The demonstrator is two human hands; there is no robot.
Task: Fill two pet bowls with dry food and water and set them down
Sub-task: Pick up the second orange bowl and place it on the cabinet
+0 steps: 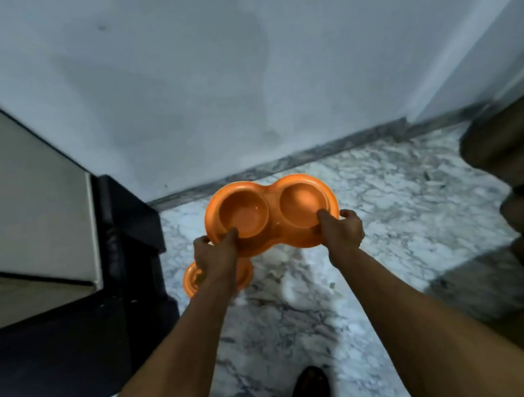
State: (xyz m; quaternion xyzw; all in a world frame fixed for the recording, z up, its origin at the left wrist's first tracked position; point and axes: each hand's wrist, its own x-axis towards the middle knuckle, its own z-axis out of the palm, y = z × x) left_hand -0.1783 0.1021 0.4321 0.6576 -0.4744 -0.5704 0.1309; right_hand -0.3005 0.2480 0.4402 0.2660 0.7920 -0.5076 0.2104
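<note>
Both hands hold an orange double bowl (243,214) level above the marble floor (398,201).

The left hand (216,250) grips the near rim at the left well, thumb on top and fingers curled beneath; the right hand (342,229) grips the near rim at the right well the same way. What the wells contain cannot be told. A second orange bowl (195,280) lies on the floor at its left edge, just beside the dark cabinet base (124,243), partly hidden by the left forearm. Brown folds (520,173) hang at the floor's right edge; a dark shoe (311,389) stands at its near edge.
</note>
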